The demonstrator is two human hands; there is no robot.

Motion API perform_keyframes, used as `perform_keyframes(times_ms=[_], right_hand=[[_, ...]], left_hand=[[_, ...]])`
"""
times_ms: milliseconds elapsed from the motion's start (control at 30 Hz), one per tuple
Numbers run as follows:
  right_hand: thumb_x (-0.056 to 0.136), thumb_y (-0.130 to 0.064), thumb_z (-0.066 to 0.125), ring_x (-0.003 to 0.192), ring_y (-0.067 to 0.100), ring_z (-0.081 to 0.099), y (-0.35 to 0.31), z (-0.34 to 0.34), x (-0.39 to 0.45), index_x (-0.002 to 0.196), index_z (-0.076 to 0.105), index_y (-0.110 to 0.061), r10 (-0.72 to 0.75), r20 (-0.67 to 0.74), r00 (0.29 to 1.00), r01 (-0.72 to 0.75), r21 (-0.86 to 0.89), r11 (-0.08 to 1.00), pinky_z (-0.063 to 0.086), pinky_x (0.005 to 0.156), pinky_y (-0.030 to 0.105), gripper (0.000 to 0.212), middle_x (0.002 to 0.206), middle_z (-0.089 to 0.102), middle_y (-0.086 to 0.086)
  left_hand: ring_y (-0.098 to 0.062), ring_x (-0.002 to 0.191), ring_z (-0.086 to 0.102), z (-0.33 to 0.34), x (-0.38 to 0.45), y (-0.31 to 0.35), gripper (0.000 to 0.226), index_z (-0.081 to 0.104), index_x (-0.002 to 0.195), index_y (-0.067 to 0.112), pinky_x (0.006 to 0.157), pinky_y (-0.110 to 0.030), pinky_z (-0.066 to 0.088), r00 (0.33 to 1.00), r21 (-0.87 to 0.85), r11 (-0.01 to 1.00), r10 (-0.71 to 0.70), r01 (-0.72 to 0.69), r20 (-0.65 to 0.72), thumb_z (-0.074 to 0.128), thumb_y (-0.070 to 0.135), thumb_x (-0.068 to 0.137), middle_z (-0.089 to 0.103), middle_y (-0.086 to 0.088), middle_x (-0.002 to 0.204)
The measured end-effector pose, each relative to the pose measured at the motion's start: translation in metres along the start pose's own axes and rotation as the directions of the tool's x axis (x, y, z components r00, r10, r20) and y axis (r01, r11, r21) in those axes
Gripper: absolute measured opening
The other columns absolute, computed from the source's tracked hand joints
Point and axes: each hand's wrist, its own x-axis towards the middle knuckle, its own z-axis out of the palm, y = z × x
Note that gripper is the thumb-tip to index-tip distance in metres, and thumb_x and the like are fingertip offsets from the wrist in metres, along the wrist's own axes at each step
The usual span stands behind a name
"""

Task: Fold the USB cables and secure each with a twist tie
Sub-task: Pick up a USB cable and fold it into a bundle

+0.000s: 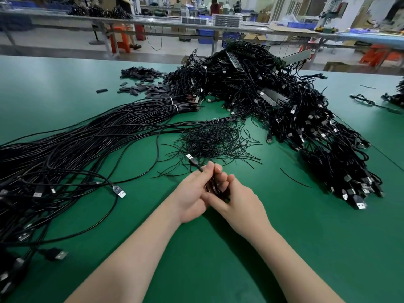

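1. The left hand [192, 193] reaches in from the lower left, its forearm bare and angled toward the middle of the green table [218, 248]; its fingers curl round a folded USB cable [213, 185], with the fingertips pointing away from the person.
2. The right hand [238, 200] comes in from the lower right and meets the left, its fingers and thumb also wrapped round the same folded cable, so that the two hands press together with the black loops between them.
3. The cable's plug [190, 158] sticks out past the left fingertips, toward the twist tie heap [214, 138].
4. That heap of thin black ties lies on the table just beyond the hands.
5. Left of the heap, a long sheaf of loose cables [65, 154] runs across the table, bound near its far end with white bands [175, 106].
6. Right of the heap and behind it, a big pile of bundled cables [295, 119] spreads down toward the near right.
7. Far left of the heap, beyond the sheaf, small dark flat pieces [142, 79] lie scattered.
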Motion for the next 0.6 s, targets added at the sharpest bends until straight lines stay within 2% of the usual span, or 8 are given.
perform_keyframes(times_ms=[100, 200, 267, 333, 367, 467, 533, 600], right_hand=[[0.073, -0.064, 0.056, 0.065, -0.004, 0.053, 0.003, 0.003, 0.001, 0.078, 0.040, -0.038, 0.017, -0.026, 1.000, -0.012, 0.154, 0.988, 0.034, 0.053, 0.018, 0.031, 0.071, 0.056, -0.018], [0.080, -0.049, 0.068, 0.071, -0.005, 0.054, 0.005, -0.001, 0.004, 0.093, 0.047, -0.036, 0.032, -0.041, 0.999, -0.023, 0.206, 0.978, 0.040, 0.058, 0.013, 0.028, 0.082, 0.058, -0.020], [0.082, -0.045, 0.068, 0.070, 0.004, 0.055, 0.009, -0.003, 0.006, 0.108, 0.047, -0.030, 0.040, -0.064, 0.997, -0.026, 0.205, 0.978, 0.041, 0.060, 0.018, 0.037, 0.087, 0.057, -0.018], [0.085, -0.045, 0.064, 0.076, 0.014, 0.057, 0.009, -0.002, 0.004, 0.121, 0.041, -0.030, 0.016, -0.068, 0.998, -0.006, 0.145, 0.989, 0.043, 0.064, 0.029, 0.045, 0.091, 0.056, -0.018], [0.086, -0.046, 0.062, 0.083, 0.018, 0.059, 0.008, -0.001, 0.003, 0.126, 0.038, -0.029, 0.012, -0.067, 0.998, -0.004, 0.118, 0.993, 0.043, 0.066, 0.031, 0.050, 0.096, 0.057, -0.015], [0.088, -0.050, 0.059, 0.112, 0.024, 0.058, 0.003, 0.004, 0.004, 0.146, 0.024, -0.023, 0.057, -0.057, 0.997, -0.050, 0.113, 0.992, 0.043, 0.076, 0.033, 0.073, 0.129, 0.056, -0.003], [0.092, -0.048, 0.055, 0.114, 0.027, 0.058, 0.000, 0.004, 0.004, 0.143, 0.027, -0.023, 0.064, -0.029, 0.998, -0.062, 0.079, 0.995, 0.046, 0.079, 0.035, 0.064, 0.133, 0.054, -0.001], [0.095, -0.048, 0.051, 0.107, 0.030, 0.059, -0.003, 0.002, 0.005, 0.129, 0.038, -0.022, 0.084, 0.020, 0.996, -0.085, 0.063, 0.994, 0.043, 0.073, 0.036, 0.045, 0.123, 0.058, 0.002]], left_hand=[[-0.010, 0.071, 0.063, 0.004, 0.003, -0.003, 0.025, 0.063, 0.082, 0.015, 0.073, -0.019, 0.054, 0.999, 0.108, 0.993, 0.047, -0.049, 0.021, 0.054, 0.038, 0.085, 0.063, 0.002, 0.072], [-0.009, 0.075, 0.062, 0.004, 0.005, -0.008, 0.026, 0.069, 0.080, 0.022, 0.077, -0.023, 0.052, 0.983, 0.393, 0.905, 0.181, -0.163, -0.008, 0.052, 0.041, 0.086, 0.067, 0.005, 0.073], [-0.009, 0.082, 0.064, 0.001, 0.005, -0.009, 0.029, 0.073, 0.075, 0.029, 0.086, -0.030, 0.050, 0.971, 0.526, 0.828, 0.239, -0.193, -0.021, 0.052, 0.041, 0.090, 0.070, 0.006, 0.078], [-0.008, 0.084, 0.064, -0.001, 0.005, -0.009, 0.030, 0.073, 0.074, 0.031, 0.090, -0.031, 0.047, 0.972, 0.561, 0.805, 0.236, -0.191, -0.008, 0.054, 0.043, 0.094, 0.071, 0.008, 0.081], [-0.006, 0.083, 0.063, -0.001, 0.004, -0.009, 0.030, 0.072, 0.073, 0.032, 0.087, -0.027, 0.047, 0.975, 0.560, 0.807, 0.222, -0.186, 0.003, 0.054, 0.044, 0.093, 0.071, 0.010, 0.079], [-0.002, 0.073, 0.060, 0.003, 0.004, -0.008, 0.030, 0.070, 0.071, 0.032, 0.074, -0.016, 0.045, 0.979, 0.579, 0.794, 0.202, -0.186, 0.037, 0.053, 0.044, 0.092, 0.066, 0.013, 0.072], [-0.001, 0.070, 0.058, 0.002, 0.004, -0.006, 0.032, 0.071, 0.071, 0.032, 0.071, -0.016, 0.044, 0.974, 0.622, 0.758, 0.222, -0.194, 0.033, 0.054, 0.040, 0.096, 0.064, 0.014, 0.070], [0.004, 0.064, 0.055, 0.002, 0.002, 0.002, 0.033, 0.071, 0.072, 0.027, 0.066, -0.011, 0.042, 0.974, 0.700, 0.691, 0.225, -0.179, 0.028, 0.052, 0.029, 0.100, 0.061, 0.018, 0.064]])
